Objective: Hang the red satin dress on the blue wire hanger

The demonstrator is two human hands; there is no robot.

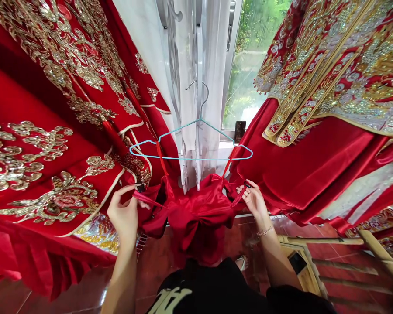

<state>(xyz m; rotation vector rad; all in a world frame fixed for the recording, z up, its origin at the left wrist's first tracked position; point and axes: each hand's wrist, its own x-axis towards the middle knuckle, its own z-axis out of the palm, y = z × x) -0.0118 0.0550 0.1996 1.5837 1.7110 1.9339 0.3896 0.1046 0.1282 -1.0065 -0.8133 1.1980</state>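
A red satin dress (201,207) hangs in front of me from a light blue wire hanger (196,158). Thin red straps (161,159) loop over the hanger's two sides. My left hand (124,211) pinches a red off-shoulder strap at the dress's left side and pulls it outward. On the other side, my right hand (253,201) has its fingers closed on the matching red strap (238,197). The hanger's metal hook (201,89) shows above the dress, in front of a white metal stand; whether it rests on anything is unclear.
Red gowns with gold sequin embroidery (62,192) hang close on the left. A beaded red jacket and skirt (327,83) hang on the right. Behind are a white metal stand (199,52) and a window (255,56). A wooden chair (309,270) holding a dark phone stands at lower right.
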